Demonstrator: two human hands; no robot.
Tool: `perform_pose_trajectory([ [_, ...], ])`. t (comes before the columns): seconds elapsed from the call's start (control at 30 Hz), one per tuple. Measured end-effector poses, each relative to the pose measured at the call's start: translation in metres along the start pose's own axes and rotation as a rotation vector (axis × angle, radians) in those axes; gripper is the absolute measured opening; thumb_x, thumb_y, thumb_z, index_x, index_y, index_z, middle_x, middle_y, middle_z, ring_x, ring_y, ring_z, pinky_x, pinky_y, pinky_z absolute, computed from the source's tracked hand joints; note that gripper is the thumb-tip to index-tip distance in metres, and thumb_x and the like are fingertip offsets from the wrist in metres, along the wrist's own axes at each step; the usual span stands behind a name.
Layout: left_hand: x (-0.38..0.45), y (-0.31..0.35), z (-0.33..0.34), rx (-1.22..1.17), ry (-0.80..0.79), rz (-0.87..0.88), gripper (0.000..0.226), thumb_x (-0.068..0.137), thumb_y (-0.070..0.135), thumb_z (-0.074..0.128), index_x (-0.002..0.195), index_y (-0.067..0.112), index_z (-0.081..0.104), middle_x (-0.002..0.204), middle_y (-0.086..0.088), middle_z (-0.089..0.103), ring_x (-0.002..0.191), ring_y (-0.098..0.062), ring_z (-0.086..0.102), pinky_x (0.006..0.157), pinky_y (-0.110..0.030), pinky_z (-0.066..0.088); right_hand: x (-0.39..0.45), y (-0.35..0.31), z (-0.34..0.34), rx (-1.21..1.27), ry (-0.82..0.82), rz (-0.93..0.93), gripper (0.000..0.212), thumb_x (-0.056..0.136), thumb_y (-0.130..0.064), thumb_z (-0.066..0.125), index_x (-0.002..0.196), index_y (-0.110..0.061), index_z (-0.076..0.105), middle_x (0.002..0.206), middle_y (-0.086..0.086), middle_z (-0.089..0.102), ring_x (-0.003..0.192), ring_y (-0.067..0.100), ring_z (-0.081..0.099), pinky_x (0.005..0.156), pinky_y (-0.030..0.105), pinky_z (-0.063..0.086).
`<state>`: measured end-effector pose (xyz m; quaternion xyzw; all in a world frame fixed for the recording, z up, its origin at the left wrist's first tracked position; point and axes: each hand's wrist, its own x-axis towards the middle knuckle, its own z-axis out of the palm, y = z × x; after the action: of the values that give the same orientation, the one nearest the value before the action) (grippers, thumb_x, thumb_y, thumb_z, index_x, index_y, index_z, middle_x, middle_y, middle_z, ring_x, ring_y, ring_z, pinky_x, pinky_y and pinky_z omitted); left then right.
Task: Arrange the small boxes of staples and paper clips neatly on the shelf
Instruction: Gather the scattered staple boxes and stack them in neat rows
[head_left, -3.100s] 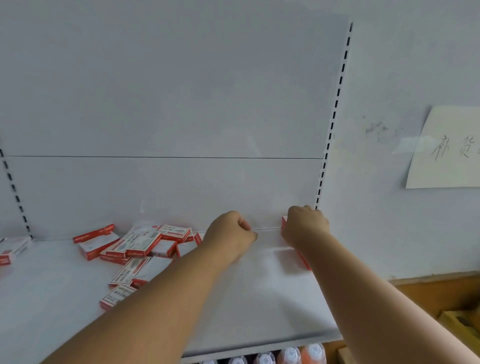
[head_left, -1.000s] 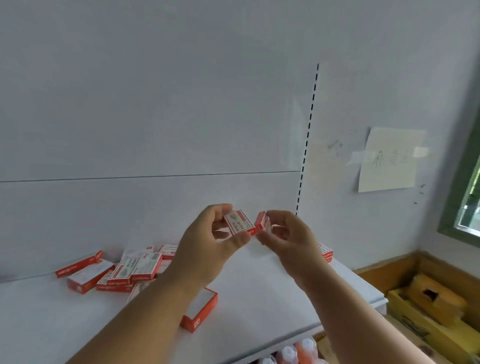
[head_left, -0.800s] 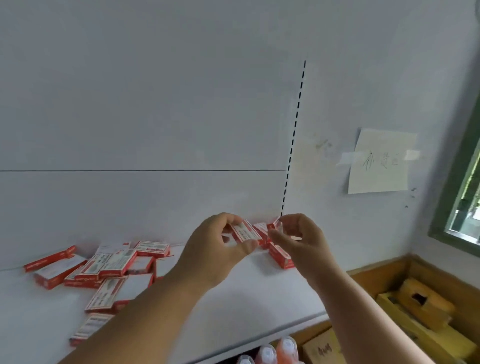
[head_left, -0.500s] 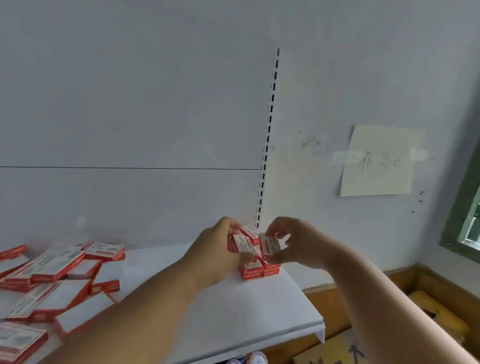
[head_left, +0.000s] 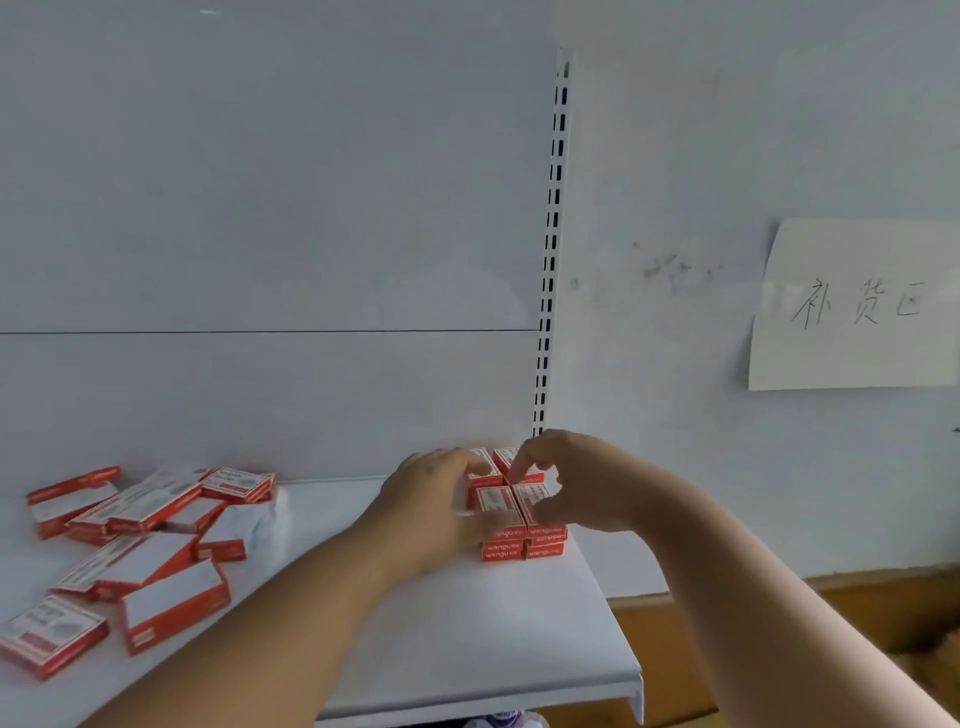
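A neat stack of small red-and-white boxes (head_left: 519, 525) stands at the right end of the white shelf (head_left: 467, 639), two layers high, in two rows running back to the wall. My left hand (head_left: 441, 506) grips the upper front left box (head_left: 496, 506), its thumb along the box's front edge. My right hand (head_left: 576, 486) grips the upper front right box (head_left: 530, 501) beside it, fingers curled over the top and thumb at the front. Both boxes lie on top of the lower layer.
Several larger red-and-white boxes (head_left: 135, 545) lie scattered on the left part of the shelf. A slotted upright (head_left: 551, 249) runs up the back wall. A handwritten paper note (head_left: 852, 306) is taped to the wall at right. A wooden surface (head_left: 779, 623) lies below right.
Both hands have come down from the air with a small box each and set them on the stack at the shelf's right end. My view has swung to the right.
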<state>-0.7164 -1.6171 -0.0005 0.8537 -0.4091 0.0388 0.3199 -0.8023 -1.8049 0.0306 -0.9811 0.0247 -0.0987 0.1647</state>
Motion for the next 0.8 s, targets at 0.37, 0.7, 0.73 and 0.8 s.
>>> perform_pose_trajectory([
  [0.37, -0.078, -0.093, -0.098, 0.254, 0.183, -0.055, 0.034, 0.086, 0.044, 0.066, 0.118, 0.036, 0.059, 0.112, 0.018, 0.059, 0.109, -0.008, 0.049, 0.090, -0.025, 0.040, 0.057, -0.138, 0.056, 0.097, 0.107, -0.187, 0.023, 0.082, -0.034, 0.067, 0.104, -0.036, 0.061, 0.110, -0.013, 0.058, 0.100, 0.006, 0.055, 0.071, 0.017, 0.039],
  [0.7, -0.110, -0.208, -0.185, 0.308, 0.069, -0.142, 0.037, 0.086, 0.037, 0.066, 0.122, 0.036, 0.059, 0.121, 0.013, 0.059, 0.112, -0.012, 0.053, 0.091, -0.032, 0.048, 0.119, -0.253, 0.132, -0.094, -0.052, 0.021, 0.046, 0.080, -0.035, 0.065, 0.124, -0.026, 0.055, 0.121, 0.001, 0.059, 0.105, 0.022, 0.055, 0.080, 0.031, 0.044],
  [0.73, -0.106, -0.213, -0.186, 0.327, 0.061, -0.131, 0.039, 0.086, 0.038, 0.065, 0.124, 0.036, 0.058, 0.124, 0.011, 0.058, 0.115, -0.013, 0.051, 0.094, -0.033, 0.047, 0.123, -0.256, 0.136, -0.110, -0.089, 0.073, 0.047, 0.081, -0.035, 0.065, 0.125, -0.024, 0.055, 0.122, 0.001, 0.060, 0.105, 0.022, 0.055, 0.081, 0.031, 0.045],
  [0.8, -0.099, -0.220, -0.187, 0.370, 0.048, -0.116, 0.041, 0.087, 0.038, 0.063, 0.127, 0.033, 0.055, 0.129, 0.006, 0.057, 0.119, -0.017, 0.048, 0.098, -0.036, 0.044, 0.129, -0.260, 0.141, -0.108, -0.111, 0.148, 0.045, 0.082, -0.031, 0.065, 0.125, -0.022, 0.057, 0.122, 0.001, 0.061, 0.105, 0.022, 0.057, 0.084, 0.032, 0.048],
])
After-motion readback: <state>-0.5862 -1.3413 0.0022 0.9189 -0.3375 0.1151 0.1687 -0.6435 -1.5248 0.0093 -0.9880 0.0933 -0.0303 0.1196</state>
